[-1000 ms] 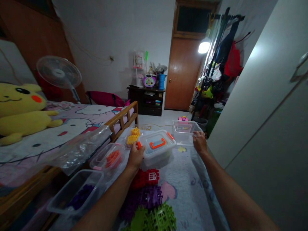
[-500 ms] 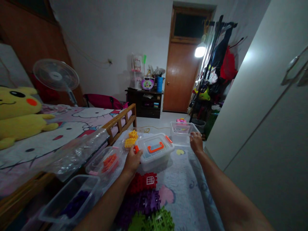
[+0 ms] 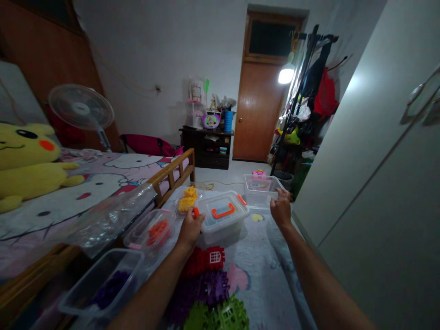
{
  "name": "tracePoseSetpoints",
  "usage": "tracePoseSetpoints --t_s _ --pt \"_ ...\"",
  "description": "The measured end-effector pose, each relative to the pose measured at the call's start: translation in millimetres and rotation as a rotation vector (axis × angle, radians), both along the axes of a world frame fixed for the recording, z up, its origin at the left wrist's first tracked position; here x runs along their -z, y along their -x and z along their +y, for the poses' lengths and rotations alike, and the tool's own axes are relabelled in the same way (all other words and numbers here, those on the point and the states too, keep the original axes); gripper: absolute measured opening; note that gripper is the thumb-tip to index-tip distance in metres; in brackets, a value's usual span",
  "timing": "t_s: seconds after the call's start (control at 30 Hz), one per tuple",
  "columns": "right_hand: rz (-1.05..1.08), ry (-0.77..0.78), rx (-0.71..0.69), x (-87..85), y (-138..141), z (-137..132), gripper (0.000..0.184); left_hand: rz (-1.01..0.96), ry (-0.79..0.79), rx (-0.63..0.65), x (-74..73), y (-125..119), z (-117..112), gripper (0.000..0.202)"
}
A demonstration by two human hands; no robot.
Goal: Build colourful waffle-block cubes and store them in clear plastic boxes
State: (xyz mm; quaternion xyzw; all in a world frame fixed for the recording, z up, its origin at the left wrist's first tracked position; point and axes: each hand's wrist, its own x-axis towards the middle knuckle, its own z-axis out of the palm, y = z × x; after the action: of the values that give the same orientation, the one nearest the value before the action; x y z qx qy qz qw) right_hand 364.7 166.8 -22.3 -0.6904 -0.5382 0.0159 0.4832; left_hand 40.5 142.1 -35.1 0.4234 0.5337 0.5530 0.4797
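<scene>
A clear plastic storage box (image 3: 223, 228) stands on the bedspread with its lid on, an orange handle lying on top. My left hand (image 3: 189, 224) grips its left side by the orange latch, fingers bent round the edge and partly hidden. At the far end of the bedspread is an open clear bin (image 3: 261, 197). My right hand (image 3: 281, 208) is at that bin's near right corner, fingers apart; whether they touch the rim I cannot tell. Closer to me lie red (image 3: 206, 260), purple (image 3: 213, 284) and green (image 3: 232, 314) plastic building blocks.
On the left stand open clear bins holding yellow blocks (image 3: 188, 199), orange blocks (image 3: 158, 231) and dark purple blocks (image 3: 112, 288). A wooden bed rail (image 3: 175, 172) runs behind them, with a yellow plush toy (image 3: 30, 167) beyond. A pale cabinet (image 3: 371, 183) rises along the right.
The fingers of my right hand have loosened and spread at the open bin's corner. My left hand and the lidded box have hardly shifted.
</scene>
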Motion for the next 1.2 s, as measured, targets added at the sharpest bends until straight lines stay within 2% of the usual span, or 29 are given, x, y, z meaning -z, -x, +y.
tracePoseSetpoints --t_s 0.1,0.23,0.43,0.6,0.73,0.87,1.07,1.2 --pt "0.108 0.061 -0.134 0.6 24.1 -10.5 0.032 0.027 0.029 0.002 -1.3 0.9 -2.0 0.035" --pt "0.292 0.207 -0.336 0.9 59.6 -11.5 0.035 0.05 0.107 -0.071 -2.4 4.4 -7.8 0.056" --pt "0.534 0.285 -0.401 -5.0 88.4 2.3 0.045 0.096 0.128 -0.048 -2.0 5.9 -9.6 0.046" --pt "0.605 0.288 -0.37 -13.3 83.7 -7.0 0.047 0.165 0.077 -0.022 -6.0 2.2 1.2 0.033" --pt "0.558 0.294 -0.351 -18.8 69.9 -33.2 0.046 0.249 0.036 0.008 -9.8 -4.8 6.7 0.021" --pt "0.49 0.337 -0.324 -16.4 56.9 -57.1 0.039 0.332 0.007 0.047 -14.6 -16.5 5.1 0.012" --pt "0.482 0.364 -0.305 -8.8 47.5 -73.1 0.039 0.361 0.017 0.118 -22.0 -23.0 4.4 0.027" --pt "0.55 0.37 -0.292 2.6 46.6 -77.4 0.044 0.315 0.115 0.161 -16.1 -22.1 2.9 0.032"
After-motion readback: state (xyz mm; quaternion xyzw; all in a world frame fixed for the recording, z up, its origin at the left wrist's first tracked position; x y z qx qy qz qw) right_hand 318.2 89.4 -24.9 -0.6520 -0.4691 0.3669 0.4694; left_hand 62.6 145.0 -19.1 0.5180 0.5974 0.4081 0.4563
